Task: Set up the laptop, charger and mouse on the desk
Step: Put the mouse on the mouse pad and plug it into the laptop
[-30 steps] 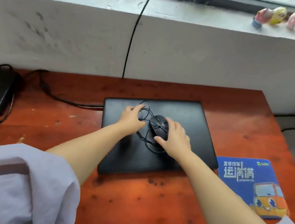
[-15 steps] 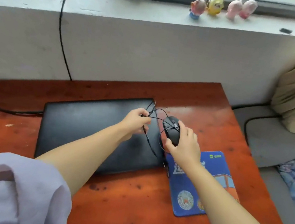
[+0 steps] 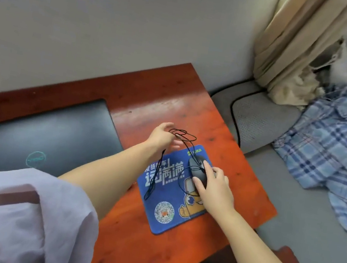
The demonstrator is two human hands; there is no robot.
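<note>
Mouse [image 3: 198, 169] on the blue mouse pad [image 3: 163, 207], toward its far right part, black, partly covered by the right hand [image 3: 215, 190]. Right hand laid over the mouse from the near side, fingers curved around its body, thumb along the left flank, gripping it. Left hand [image 3: 163, 137] raised past the far edge of the pad, fingers loosely spread, palm turned right, with the thin black cord [image 3: 184, 136] looped over the fingers; whether pinched or merely draped, could not tell. Cord trailing in loose loops from that hand down across the pad to the mouse, one strand hanging beside the left forearm. Laptop [image 3: 36, 138] closed, dark lid up, lying flat on the red-brown desk [image 3: 164, 97] to the left of the pad, apart from it. Pale lilac sleeve [image 3: 16, 215] bunched at the near left. Charger out of view. Plaid cloth [image 3: 338, 145] on the grey seat right of the desk, beige curtain [image 3: 298, 37] behind it.
</note>
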